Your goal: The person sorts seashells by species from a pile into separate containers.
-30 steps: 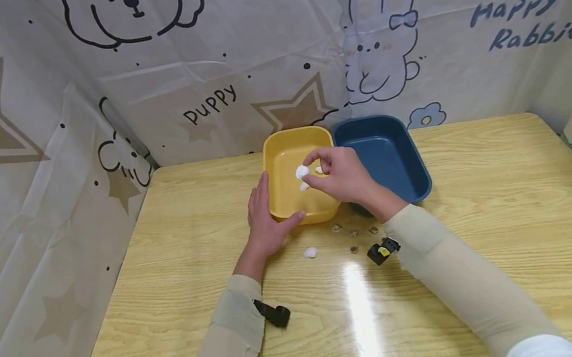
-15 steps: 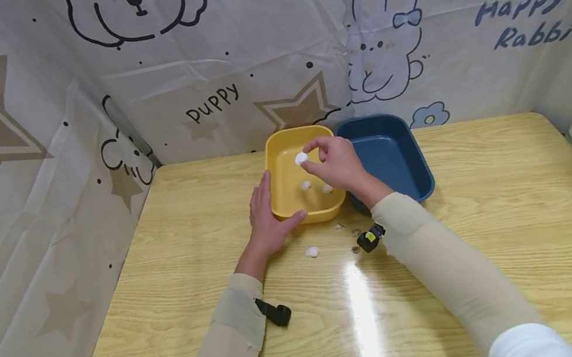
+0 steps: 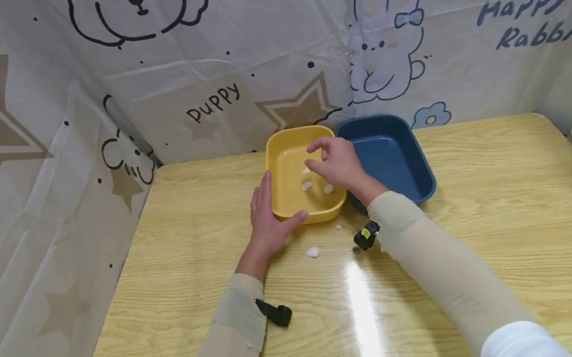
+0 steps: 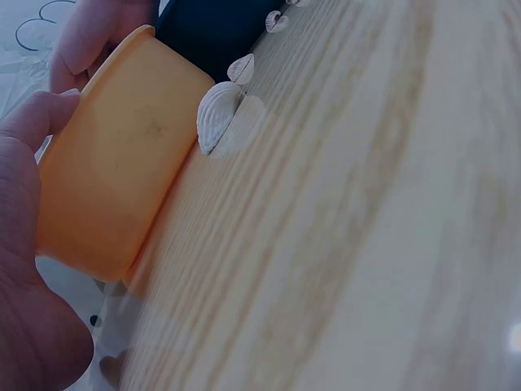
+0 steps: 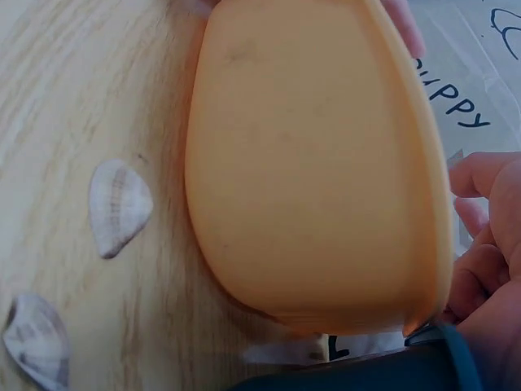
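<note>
My left hand (image 3: 268,224) rests against the near-left corner of a yellow tub (image 3: 317,218), its fingers straight along the side and its thumb at the front rim. Over the tub's inside, my right hand (image 3: 339,163) holds nothing, with thumb and forefinger apart. Beneath its fingertips lies a white seashell (image 3: 306,170), partly covered by the hand. Two more pale seashells (image 3: 307,185) lie nearer on the tub's floor. On the table in front sits a white ribbed seashell (image 4: 216,118), close to smaller brownish seashells (image 5: 120,208).
A dark blue tub (image 3: 422,169) stands right beside the yellow one, under my right forearm; no shells show in its visible part. Both tubs stand at the back of the wooden table (image 3: 192,242), by a printed cloth (image 3: 180,137). The right wrist camera hides some small shells.
My right hand has moved slightly back over the yellow tub and let go of the white seashell, which now lies inside. The left hand has stayed on the tub.
</note>
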Demonstrator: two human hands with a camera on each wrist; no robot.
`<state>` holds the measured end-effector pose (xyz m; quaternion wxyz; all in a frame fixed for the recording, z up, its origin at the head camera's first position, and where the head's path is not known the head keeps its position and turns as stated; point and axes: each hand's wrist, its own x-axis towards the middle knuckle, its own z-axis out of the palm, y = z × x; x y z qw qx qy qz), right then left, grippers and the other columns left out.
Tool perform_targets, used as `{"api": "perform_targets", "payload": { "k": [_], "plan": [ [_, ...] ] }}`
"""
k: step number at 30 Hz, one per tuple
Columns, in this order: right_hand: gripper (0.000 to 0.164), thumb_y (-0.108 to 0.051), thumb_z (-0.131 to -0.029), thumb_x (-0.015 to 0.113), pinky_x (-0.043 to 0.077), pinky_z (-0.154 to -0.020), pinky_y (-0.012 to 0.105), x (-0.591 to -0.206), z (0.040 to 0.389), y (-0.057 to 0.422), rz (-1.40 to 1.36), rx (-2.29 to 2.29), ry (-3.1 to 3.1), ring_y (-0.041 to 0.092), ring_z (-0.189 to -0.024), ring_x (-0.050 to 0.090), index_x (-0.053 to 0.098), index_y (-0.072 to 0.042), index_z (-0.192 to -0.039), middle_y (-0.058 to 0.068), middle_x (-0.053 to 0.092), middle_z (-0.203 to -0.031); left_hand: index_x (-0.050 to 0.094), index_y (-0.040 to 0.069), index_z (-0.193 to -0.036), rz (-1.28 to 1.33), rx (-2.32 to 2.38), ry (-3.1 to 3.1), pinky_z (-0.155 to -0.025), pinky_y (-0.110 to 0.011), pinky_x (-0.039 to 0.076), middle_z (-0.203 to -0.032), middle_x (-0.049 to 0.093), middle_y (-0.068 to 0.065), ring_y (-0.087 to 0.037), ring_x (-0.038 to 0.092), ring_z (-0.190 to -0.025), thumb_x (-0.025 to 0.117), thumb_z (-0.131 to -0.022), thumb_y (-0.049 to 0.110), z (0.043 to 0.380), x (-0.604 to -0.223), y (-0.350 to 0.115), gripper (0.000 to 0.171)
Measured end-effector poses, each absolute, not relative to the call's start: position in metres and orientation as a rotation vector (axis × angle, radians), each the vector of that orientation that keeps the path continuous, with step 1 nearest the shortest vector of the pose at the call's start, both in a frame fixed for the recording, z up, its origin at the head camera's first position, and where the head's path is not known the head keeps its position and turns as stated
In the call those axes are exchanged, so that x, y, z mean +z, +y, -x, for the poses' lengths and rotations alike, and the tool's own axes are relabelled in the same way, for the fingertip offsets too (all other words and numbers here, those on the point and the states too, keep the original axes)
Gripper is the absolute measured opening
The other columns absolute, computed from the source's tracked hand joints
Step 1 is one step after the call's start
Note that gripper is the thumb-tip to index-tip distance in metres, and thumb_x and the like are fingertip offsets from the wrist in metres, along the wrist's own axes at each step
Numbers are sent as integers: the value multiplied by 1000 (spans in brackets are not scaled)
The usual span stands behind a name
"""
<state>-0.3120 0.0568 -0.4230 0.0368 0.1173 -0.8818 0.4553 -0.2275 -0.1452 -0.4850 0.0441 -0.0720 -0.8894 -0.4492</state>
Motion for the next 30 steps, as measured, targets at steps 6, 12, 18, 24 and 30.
{"api": "perform_targets", "payload": {
  "k": [6, 12, 18, 24, 30],
  "plan": [
    [28, -21, -91, 75, 33, -51, 31, -426, 314, 58, -306, 1407, -2725, 25, -59, 44, 71, -5, -113, 7, 43, -69, -4, 39, -160, 204, -1375, -2735, -115, -56, 2, -166, 6, 7, -28, -3, -150, 77, -81, 53, 227, -484, -144, 114],
    [28, -22, -91, 75, 33, -50, 30, -428, 315, 58, -292, 1417, -2712, 25, -58, 44, 71, -6, -113, 7, 43, -68, -4, 39, -160, 207, -1391, -2720, -115, -57, 2, -166, 6, 7, -28, -3, -150, 79, -82, 47, 228, -483, -142, 114],
    [28, -22, -91, 75, 33, -50, 31, -429, 312, 60, -292, 1445, -2700, 26, -58, 43, 71, -6, -113, 8, 42, -68, -3, 38, -160, 200, -1407, -2722, -115, -57, 2, -166, 6, 7, -28, -4, -150, 79, -82, 46, 226, -481, -142, 113],
    [28, -22, -90, 75, 31, -52, 31, -425, 302, 64, -356, 1465, -2666, 25, -58, 41, 70, -6, -113, 7, 41, -66, -4, 41, -159, 178, -1409, -2737, -115, -56, 2, -166, 5, 9, -23, -5, -150, 79, -82, 47, 226, -483, -142, 113],
    [25, -21, -87, 77, 30, -51, 31, -419, 284, 67, -470, 1437, -2627, 23, -53, 39, 71, -7, -108, 5, 40, -63, -4, 40, -159, 184, -1398, -2726, -115, -58, 4, -166, 6, 8, -26, -3, -150, 79, -82, 48, 226, -483, -144, 113]
  ]
}}
